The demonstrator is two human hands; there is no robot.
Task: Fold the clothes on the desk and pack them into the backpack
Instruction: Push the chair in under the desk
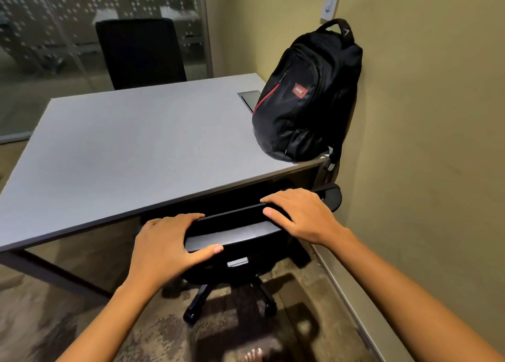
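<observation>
A black backpack [306, 93] with a red zip line and a red patch stands upright at the desk's right end, leaning on the wall, its zips closed. The grey desk [131, 148] shows no clothes on its top. Below the desk's near edge stands a black office chair [235, 238], tucked partly under it. My left hand [166, 246] grips the left part of the chair's backrest top, thumb on the near side. My right hand [303, 214] grips the right part of the same backrest top.
A second black chair [139, 52] stands behind the desk, in front of a glass partition. A cable hatch [248, 97] is set in the desk beside the backpack. The olive wall [423, 142] runs close along the right. My bare toes [252, 355] show on the patterned carpet.
</observation>
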